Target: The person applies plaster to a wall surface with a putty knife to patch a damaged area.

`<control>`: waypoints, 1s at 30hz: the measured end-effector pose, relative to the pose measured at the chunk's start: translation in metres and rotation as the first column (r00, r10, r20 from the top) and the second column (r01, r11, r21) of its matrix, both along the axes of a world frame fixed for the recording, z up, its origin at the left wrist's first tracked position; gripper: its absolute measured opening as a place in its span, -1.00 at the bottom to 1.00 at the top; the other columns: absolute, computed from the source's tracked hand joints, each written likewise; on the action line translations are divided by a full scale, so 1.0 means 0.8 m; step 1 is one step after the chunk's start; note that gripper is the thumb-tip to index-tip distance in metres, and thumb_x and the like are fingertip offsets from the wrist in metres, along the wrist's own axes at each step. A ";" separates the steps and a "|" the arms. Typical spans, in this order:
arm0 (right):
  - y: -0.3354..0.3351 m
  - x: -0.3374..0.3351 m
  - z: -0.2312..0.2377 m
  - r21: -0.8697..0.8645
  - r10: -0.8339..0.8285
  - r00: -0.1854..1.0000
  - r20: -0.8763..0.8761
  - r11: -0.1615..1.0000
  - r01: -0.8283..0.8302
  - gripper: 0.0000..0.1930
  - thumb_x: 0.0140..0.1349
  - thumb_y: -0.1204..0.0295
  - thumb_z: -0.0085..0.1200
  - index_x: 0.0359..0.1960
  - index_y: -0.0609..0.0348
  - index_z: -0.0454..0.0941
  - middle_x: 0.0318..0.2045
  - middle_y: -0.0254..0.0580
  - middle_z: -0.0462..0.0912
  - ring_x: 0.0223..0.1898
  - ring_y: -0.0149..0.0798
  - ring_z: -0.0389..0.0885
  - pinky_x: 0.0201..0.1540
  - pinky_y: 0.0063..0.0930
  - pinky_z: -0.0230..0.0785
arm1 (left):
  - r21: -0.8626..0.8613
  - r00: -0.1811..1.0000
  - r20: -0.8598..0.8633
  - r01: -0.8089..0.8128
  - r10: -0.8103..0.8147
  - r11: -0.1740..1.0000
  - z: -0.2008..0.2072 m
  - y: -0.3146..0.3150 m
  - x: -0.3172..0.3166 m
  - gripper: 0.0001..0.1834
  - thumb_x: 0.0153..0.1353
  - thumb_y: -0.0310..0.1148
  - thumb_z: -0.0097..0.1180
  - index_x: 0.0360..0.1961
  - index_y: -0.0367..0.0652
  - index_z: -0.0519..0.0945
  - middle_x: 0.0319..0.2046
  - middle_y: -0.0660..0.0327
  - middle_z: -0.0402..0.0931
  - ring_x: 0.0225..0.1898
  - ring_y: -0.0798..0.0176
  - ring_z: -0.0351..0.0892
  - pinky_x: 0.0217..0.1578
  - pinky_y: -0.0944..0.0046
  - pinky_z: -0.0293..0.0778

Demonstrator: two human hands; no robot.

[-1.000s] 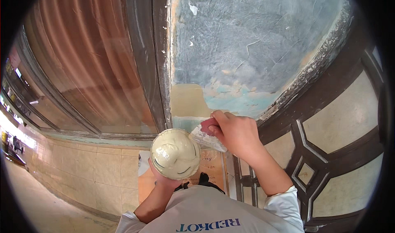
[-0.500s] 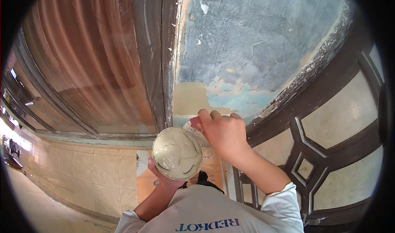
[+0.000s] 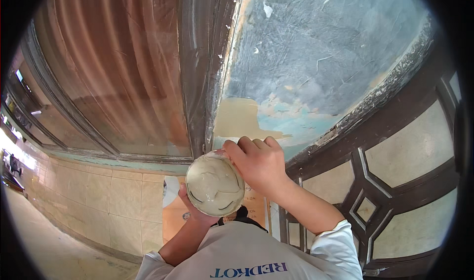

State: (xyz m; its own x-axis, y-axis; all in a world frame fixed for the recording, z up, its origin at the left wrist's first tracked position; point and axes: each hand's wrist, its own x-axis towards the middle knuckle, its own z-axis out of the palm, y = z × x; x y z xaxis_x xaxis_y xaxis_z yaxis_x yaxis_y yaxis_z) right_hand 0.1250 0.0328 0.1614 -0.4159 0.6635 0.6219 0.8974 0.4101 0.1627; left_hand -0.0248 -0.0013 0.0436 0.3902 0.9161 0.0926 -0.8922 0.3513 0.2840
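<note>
My left hand (image 3: 193, 208) holds up a round tub (image 3: 218, 214) from its left and underside, with the thumb at the rim and the other fingers hidden below. Pale, creamy putty (image 3: 213, 183) fills the tub, its surface smeared and ridged. My right hand (image 3: 259, 164) is closed around a putty knife (image 3: 221, 153) with a reddish part showing, at the tub's far rim; most of the tool is hidden by the fingers. Just beyond is a wall (image 3: 316, 52) of worn grey-blue paint, where a smooth beige patch (image 3: 237, 118) covers the lower left.
A dark wooden frame (image 3: 197, 77) with glass and a reddish-brown curtain (image 3: 118, 72) stands at left. To the right is a dark door or gate (image 3: 380, 191) with pale panels. Tan tiles (image 3: 121, 196) and an orange printed sheet (image 3: 173, 215) lie lower down.
My right hand has moved slightly left and down, bringing the putty knife from beside the tub to its far rim. The view has shifted a little, and the tub remains in my left hand.
</note>
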 end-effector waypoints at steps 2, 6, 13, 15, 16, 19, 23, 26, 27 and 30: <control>0.001 -0.004 0.001 0.001 0.031 0.999 -0.019 1.000 -0.031 -0.87 0.03 0.33 0.17 -0.35 -0.08 0.54 -0.64 -0.44 0.38 -0.66 -0.40 0.42 -0.54 -0.46 0.09 | -0.027 1.000 -0.023 0.006 -0.007 1.000 0.000 0.000 -0.001 -0.01 0.10 0.51 -0.33 0.39 0.04 0.14 0.34 0.13 0.15 0.31 0.00 0.22 0.23 -0.13 0.28; 0.000 -0.008 -0.004 -0.055 0.131 0.991 -0.031 0.990 -0.132 -0.83 -0.04 0.34 0.19 -0.36 -0.14 0.55 -0.58 -0.50 0.40 -0.61 -0.42 0.40 -0.39 -0.43 0.13 | -0.037 0.998 -0.054 0.020 -0.022 0.999 -0.011 0.002 -0.002 -0.04 0.13 0.50 -0.40 0.39 0.07 0.14 0.34 0.14 0.15 0.32 0.01 0.22 0.24 -0.14 0.26; -0.008 0.013 -0.008 -0.128 0.376 0.925 0.042 0.921 -0.369 -0.83 -0.10 0.36 0.22 -0.41 -0.20 0.56 -0.39 -0.61 0.48 -0.38 -0.46 0.43 -0.12 -0.36 0.23 | -0.163 0.994 0.048 0.101 -0.094 0.981 -0.018 0.008 -0.012 -0.05 0.17 0.51 -0.45 0.38 0.05 0.20 0.34 0.11 0.18 0.31 -0.02 0.23 0.26 -0.16 0.22; -0.012 0.032 -0.014 -0.151 0.397 0.916 -0.059 0.904 -0.401 -0.78 -0.13 0.40 0.26 -0.38 -0.17 0.56 -0.31 -0.56 0.52 -0.31 -0.43 0.47 -0.05 -0.32 0.25 | -0.173 0.993 0.056 0.111 -0.102 0.979 -0.019 0.011 -0.015 -0.04 0.17 0.51 -0.44 0.38 0.04 0.20 0.34 0.11 0.18 0.31 -0.03 0.23 0.26 -0.17 0.21; -0.013 0.042 -0.020 -0.170 0.409 0.898 -0.161 0.885 -0.434 -0.72 -0.16 0.45 0.30 -0.35 -0.15 0.55 -0.23 -0.52 0.56 -0.25 -0.40 0.51 0.02 -0.27 0.28 | -0.189 0.994 0.067 0.098 -0.087 0.977 -0.014 0.012 -0.017 -0.04 0.17 0.51 -0.43 0.36 0.00 0.23 0.31 0.10 0.22 0.28 -0.03 0.27 0.24 -0.14 0.24; -0.010 0.070 -0.046 -0.203 0.407 0.840 -0.359 0.844 -0.496 -0.61 -0.20 0.54 0.35 -0.28 -0.07 0.53 -0.10 -0.34 0.58 -0.13 -0.24 0.56 0.08 -0.15 0.31 | -0.221 0.992 0.097 0.097 -0.077 0.970 -0.014 0.014 -0.021 -0.04 0.17 0.50 -0.42 0.35 -0.03 0.25 0.29 0.10 0.25 0.25 -0.03 0.30 0.23 -0.11 0.27; -0.008 0.089 -0.093 -0.162 0.392 0.792 -0.468 0.843 -0.514 -0.60 -0.24 0.49 0.37 -0.26 0.08 0.55 -0.04 -0.23 0.55 -0.02 -0.06 0.52 0.11 -0.05 0.33 | -0.183 0.943 0.319 0.157 -0.092 0.970 -0.036 0.020 -0.023 -0.06 0.18 0.50 -0.40 0.36 0.03 0.25 0.29 0.15 0.28 0.22 -0.03 0.34 0.20 -0.11 0.30; -0.009 0.095 -0.106 -0.093 0.360 0.811 -0.461 0.889 -0.448 -0.63 -0.21 0.52 0.35 -0.28 0.08 0.54 -0.04 -0.21 0.54 -0.01 -0.01 0.51 0.15 0.05 0.32 | 0.063 0.893 0.405 0.187 -0.196 0.980 -0.040 0.021 -0.020 -0.09 0.23 0.47 -0.43 0.35 0.02 0.28 0.32 0.16 0.26 0.27 0.05 0.28 0.29 -0.04 0.19; -0.009 0.099 -0.107 -0.098 0.350 0.836 -0.423 0.899 -0.426 -0.62 -0.24 0.51 0.36 -0.29 0.08 0.54 -0.03 -0.20 0.54 0.00 -0.01 0.50 0.17 0.08 0.31 | 0.061 0.893 0.404 0.190 -0.199 0.980 -0.044 0.022 -0.020 -0.09 0.23 0.47 -0.43 0.35 0.02 0.28 0.32 0.16 0.26 0.27 0.05 0.28 0.29 -0.04 0.19; -0.006 0.106 -0.107 -0.090 0.321 0.864 -0.386 0.920 -0.382 -0.59 -0.29 0.50 0.39 -0.30 0.07 0.53 -0.04 -0.19 0.54 0.01 -0.01 0.48 0.19 0.11 0.30 | -0.168 0.962 0.243 0.168 -0.124 0.971 -0.057 0.022 -0.023 -0.08 0.19 0.50 -0.39 0.33 0.03 0.32 0.30 0.16 0.30 0.24 0.02 0.33 0.25 -0.09 0.26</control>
State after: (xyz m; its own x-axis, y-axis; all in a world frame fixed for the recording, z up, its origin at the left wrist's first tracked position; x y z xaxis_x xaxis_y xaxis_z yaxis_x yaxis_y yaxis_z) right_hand 0.2098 0.0277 0.0759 -0.4101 0.6168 0.6718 0.6721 0.7023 -0.2345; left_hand -0.0435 0.0164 -0.0022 0.5094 0.8600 0.0294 -0.8603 0.5098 -0.0043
